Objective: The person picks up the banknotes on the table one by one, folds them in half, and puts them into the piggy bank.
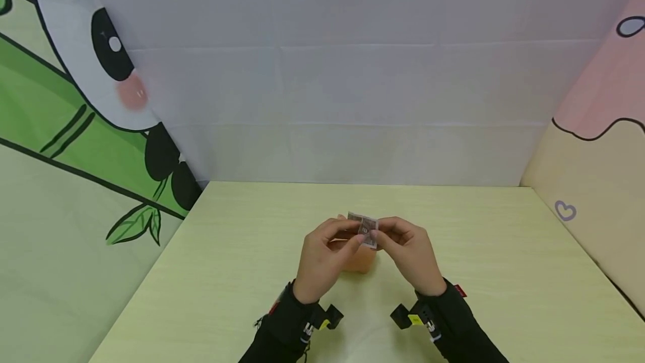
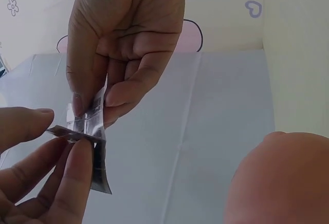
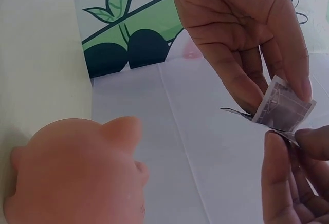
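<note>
A small folded banknote [image 1: 364, 229] is held over the middle of the table, pinched from both sides. My left hand [image 1: 353, 238] pinches its left edge and my right hand [image 1: 384, 234] pinches its right edge. A pink piggy bank [image 1: 360, 262] stands on the table just under the hands, mostly hidden by them. The left wrist view has the left hand [image 2: 64, 134] at the bottom left, the right hand [image 2: 95, 103] reaching down, and the grey note [image 2: 97, 147] creased between them. From the right wrist, the note [image 3: 285, 108] sits between the right hand [image 3: 288, 139] and left hand [image 3: 241, 44], with the piggy bank [image 3: 77, 172] below.
The pale yellow-green table [image 1: 504, 273] is enclosed by walls: a white backdrop [image 1: 353, 83] behind, a panda and bamboo print [image 1: 75, 128] on the left, a pink and cream panel [image 1: 599, 144] on the right. Both wrists wear black sleeves with cameras.
</note>
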{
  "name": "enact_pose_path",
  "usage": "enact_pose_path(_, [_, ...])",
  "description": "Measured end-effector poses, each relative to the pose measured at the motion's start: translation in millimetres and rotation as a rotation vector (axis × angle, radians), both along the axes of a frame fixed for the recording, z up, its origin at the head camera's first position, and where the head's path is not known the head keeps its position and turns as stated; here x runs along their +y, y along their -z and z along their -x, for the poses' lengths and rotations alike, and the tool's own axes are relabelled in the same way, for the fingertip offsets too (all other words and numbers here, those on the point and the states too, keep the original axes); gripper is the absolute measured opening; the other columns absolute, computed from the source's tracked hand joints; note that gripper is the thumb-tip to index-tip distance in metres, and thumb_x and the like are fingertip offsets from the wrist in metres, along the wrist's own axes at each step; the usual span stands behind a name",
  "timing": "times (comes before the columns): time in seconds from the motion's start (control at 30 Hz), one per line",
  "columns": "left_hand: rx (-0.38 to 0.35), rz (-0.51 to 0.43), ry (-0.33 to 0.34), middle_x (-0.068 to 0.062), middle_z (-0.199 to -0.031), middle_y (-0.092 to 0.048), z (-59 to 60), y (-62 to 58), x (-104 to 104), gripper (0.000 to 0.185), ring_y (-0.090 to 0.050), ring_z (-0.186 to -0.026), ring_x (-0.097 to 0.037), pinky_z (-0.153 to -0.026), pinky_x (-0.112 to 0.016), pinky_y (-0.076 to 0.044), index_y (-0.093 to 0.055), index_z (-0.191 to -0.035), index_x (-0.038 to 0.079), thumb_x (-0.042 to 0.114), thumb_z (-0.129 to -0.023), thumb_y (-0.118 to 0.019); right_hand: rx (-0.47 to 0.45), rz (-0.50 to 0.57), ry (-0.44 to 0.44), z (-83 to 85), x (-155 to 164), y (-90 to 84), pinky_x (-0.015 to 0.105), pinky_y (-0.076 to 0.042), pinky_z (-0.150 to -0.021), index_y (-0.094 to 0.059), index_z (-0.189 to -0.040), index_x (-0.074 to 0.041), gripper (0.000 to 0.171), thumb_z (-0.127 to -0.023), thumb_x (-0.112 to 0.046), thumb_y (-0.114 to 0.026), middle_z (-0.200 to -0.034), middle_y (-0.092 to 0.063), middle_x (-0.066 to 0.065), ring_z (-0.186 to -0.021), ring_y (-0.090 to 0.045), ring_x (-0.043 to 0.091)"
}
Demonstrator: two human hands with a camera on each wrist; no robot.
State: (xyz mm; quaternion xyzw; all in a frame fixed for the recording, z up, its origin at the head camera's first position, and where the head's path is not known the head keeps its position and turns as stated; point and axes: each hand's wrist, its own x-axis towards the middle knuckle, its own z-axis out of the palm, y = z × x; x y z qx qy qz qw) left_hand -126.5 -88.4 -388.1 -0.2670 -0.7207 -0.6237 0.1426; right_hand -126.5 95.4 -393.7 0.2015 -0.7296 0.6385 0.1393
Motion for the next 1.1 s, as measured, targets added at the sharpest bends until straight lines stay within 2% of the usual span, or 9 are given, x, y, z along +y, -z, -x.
enact_pose_path(0.2, [0.072, 0.017, -0.017, -0.015, -0.108, -0.067, 2.9, 1.5, 6.0, 0.026, -0.070, -0.097, -0.027, -0.082, -0.031, -0.059, -0.070, -0.114, 0.002, 0.011, -0.089, -0.072, 0.001, 0.010, -0.018, 4.8, 3.2, 1.4, 0.026, -0.059, -0.070, -0.068, -0.107, 0.005, 0.017, -0.093, -0.004, -0.065, -0.093, -0.071, -0.002, -0.076, -0.069, 0.007])
enact_pose_path(0.33, [0.085, 0.041, -0.033, -0.014, -0.107, -0.066, 5.8, 0.6, 10.8, 0.027, -0.069, -0.097, -0.026, -0.082, -0.032, -0.059, -0.070, -0.115, 0.003, 0.012, -0.089, -0.072, 0.011, 0.000, -0.024, 11.3, 7.6, 3.0, 0.025, -0.059, -0.071, -0.068, -0.107, 0.003, 0.017, -0.093, -0.004, -0.065, -0.095, -0.071, -0.002, -0.077, -0.068, 0.006])
enact_pose_path(0.7, [0.134, 0.106, -0.088, -0.012, -0.108, -0.065, 15.4, 3.2, 22.1, 0.026, -0.068, -0.096, -0.024, -0.081, -0.028, -0.059, -0.070, -0.117, 0.004, 0.009, -0.091, -0.070, -0.014, -0.013, -0.037, 26.1, 17.1, 3.2, 0.026, -0.059, -0.071, -0.068, -0.109, 0.003, 0.018, -0.094, -0.005, -0.064, -0.097, -0.071, 0.017, -0.077, -0.068, 0.007])
enact_pose_path(1.1, [0.169, 0.119, -0.119, -0.011, -0.104, -0.061, 22.9, 5.3, 33.3, 0.029, -0.068, -0.095, -0.023, -0.079, -0.026, -0.059, -0.070, -0.119, 0.002, 0.005, -0.090, -0.070, -0.018, 0.000, -0.072, 37.6, 24.6, 4.0, 0.025, -0.059, -0.074, -0.068, -0.111, 0.003, 0.019, -0.097, -0.008, -0.061, -0.098, -0.071, 0.009, -0.080, -0.069, 0.008])
